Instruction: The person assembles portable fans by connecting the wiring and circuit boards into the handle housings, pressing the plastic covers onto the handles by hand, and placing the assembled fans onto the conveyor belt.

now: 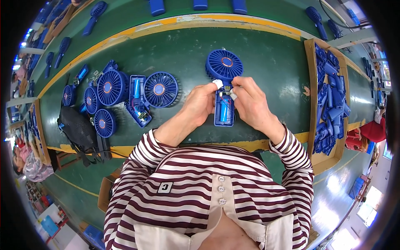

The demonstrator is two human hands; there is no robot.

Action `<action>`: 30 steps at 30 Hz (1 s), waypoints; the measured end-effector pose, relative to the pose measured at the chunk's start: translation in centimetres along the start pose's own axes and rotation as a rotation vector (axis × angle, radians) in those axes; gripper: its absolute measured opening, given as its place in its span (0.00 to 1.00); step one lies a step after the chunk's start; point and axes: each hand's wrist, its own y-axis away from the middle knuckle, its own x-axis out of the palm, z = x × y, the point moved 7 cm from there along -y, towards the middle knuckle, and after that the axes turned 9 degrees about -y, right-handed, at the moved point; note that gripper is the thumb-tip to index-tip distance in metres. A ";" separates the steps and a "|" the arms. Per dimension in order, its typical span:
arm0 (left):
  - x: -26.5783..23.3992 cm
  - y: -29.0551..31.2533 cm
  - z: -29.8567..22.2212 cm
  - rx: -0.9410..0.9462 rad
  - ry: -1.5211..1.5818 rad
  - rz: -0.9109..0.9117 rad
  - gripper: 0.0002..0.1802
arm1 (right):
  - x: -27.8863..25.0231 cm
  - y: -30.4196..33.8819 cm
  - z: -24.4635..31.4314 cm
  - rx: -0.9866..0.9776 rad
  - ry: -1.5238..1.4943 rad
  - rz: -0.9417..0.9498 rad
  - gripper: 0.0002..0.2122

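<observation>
A blue handheld fan [225,66] lies on the green table in front of me, its round grille pointing away. Its handle is open and shows a light-blue battery cell [225,110] and a small circuit board [227,88] near the neck. My left hand [197,103] grips the handle from the left, the thumb, with a white covering on its tip, at the neck. From the right, my right hand [253,103] has its thumb and bent fingers closed at the circuit board. Whether a small part is between those fingertips is hidden.
To the left lie several part-assembled blue fans [111,86], one with an opened handle [137,100]. A black mesh bag [77,127] sits by the table's front left edge. On the right stands a cardboard box [310,104] of blue plastic casings [333,100]. More fans [95,16] lie beyond the yellow strip.
</observation>
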 end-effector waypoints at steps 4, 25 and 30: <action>-0.2 -0.5 0.0 -0.036 -0.030 0.011 0.13 | 0.1 -0.2 0.0 -0.035 0.040 -0.005 0.10; -0.6 0.0 1.0 0.091 -0.313 0.025 0.13 | 1.2 0.7 0.5 -0.048 0.190 0.119 0.10; -0.5 -0.5 1.1 0.118 -0.264 0.034 0.13 | 1.7 1.1 0.0 -0.005 0.200 0.169 0.10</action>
